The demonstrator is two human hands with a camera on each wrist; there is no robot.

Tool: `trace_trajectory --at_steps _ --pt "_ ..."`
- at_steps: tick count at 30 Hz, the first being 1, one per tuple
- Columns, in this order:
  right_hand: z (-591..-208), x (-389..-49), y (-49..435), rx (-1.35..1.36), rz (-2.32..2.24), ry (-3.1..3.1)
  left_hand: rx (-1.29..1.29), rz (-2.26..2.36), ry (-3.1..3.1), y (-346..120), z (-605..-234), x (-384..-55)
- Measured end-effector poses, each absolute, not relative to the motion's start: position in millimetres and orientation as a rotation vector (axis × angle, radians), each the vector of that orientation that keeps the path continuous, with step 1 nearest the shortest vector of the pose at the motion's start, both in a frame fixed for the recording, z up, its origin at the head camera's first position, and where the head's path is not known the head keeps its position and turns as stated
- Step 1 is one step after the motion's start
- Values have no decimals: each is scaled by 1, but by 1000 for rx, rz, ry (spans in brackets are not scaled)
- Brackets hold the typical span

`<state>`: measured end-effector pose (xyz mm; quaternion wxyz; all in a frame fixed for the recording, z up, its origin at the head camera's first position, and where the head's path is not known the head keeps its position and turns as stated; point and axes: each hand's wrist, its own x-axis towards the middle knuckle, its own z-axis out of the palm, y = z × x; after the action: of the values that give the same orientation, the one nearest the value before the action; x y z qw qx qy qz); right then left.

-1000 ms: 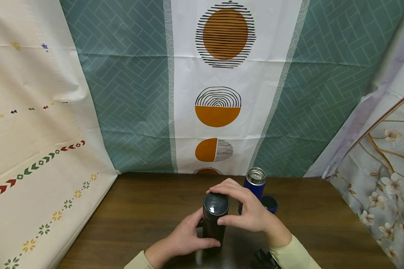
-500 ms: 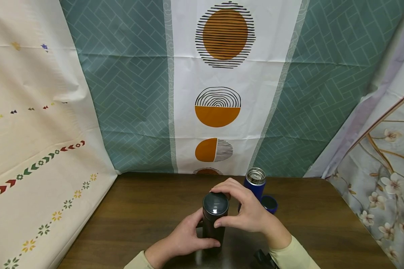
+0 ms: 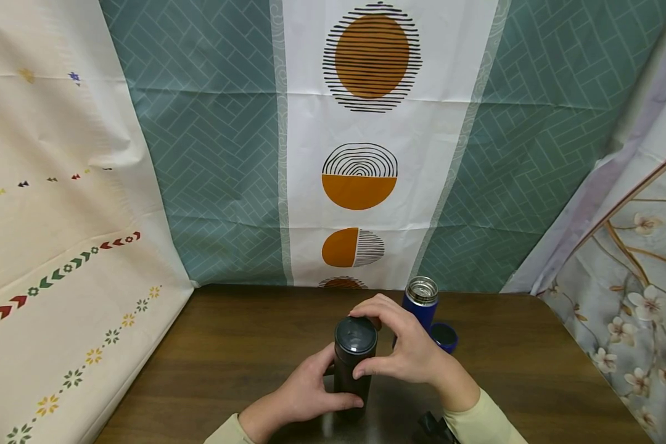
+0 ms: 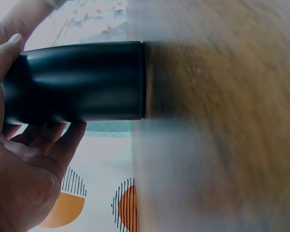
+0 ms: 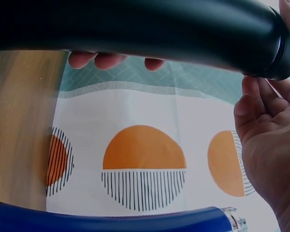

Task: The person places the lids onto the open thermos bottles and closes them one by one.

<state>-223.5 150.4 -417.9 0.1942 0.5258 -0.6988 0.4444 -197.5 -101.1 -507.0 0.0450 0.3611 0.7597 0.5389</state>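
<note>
A black vacuum flask stands upright on the wooden table, its glossy round lid on top. My left hand grips the flask's body from the left, thumb across the near side; in the left wrist view its fingers curl under the dark cylinder. At the top, my right hand holds the lid between the thumb in front and the fingers behind. The right wrist view shows those fingers at the lid end. Part of the lid's far rim is hidden by the right hand.
Behind my right hand stands a blue flask with an uncovered steel mouth. Its blue lid lies beside it. A small black object shows next to the right sleeve. Patterned cloths hang behind and beside the table.
Since a second ago, my right thumb has shifted slightly left along the lid's near side and the fingers slightly right along the far side. My left hand and the flask's body stay put.
</note>
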Motion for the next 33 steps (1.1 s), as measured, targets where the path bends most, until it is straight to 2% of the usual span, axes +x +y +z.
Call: trace_trajectory --at_steps 17,33 --pt "-417 -227 153 1654 1404 -1954 1111 1643 2314 -102 -507 -197" --pt "-420 -228 153 1556 1380 -1935 1082 1636 2322 -102 -505 -196"
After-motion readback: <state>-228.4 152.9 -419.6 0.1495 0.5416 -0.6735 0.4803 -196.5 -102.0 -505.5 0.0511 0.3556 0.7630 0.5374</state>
